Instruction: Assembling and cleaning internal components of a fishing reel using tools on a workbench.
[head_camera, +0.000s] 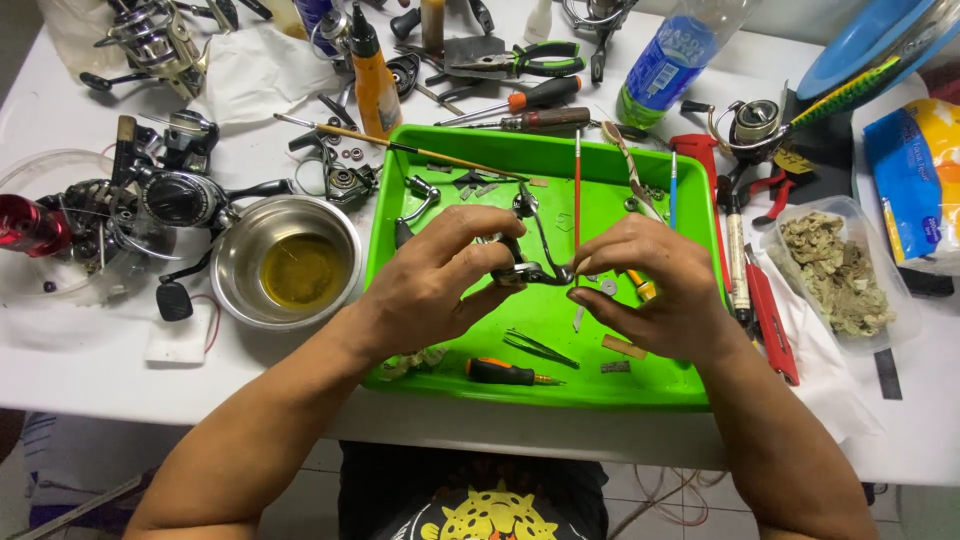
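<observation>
Both closed on metal reel bail arm (535, 262) over green tray (640, 385): left hand (435, 285) at 9 o'clock, right hand (650, 285) at 3.

White table (60, 110) fills most of the view, evenly lit with soft, faint shadows, its near edge running across the lower part of the picture; below that edge, pale tiled floor (660, 505) with thin cables (668, 492) lying loose on it; no walls or windows visible.
</observation>
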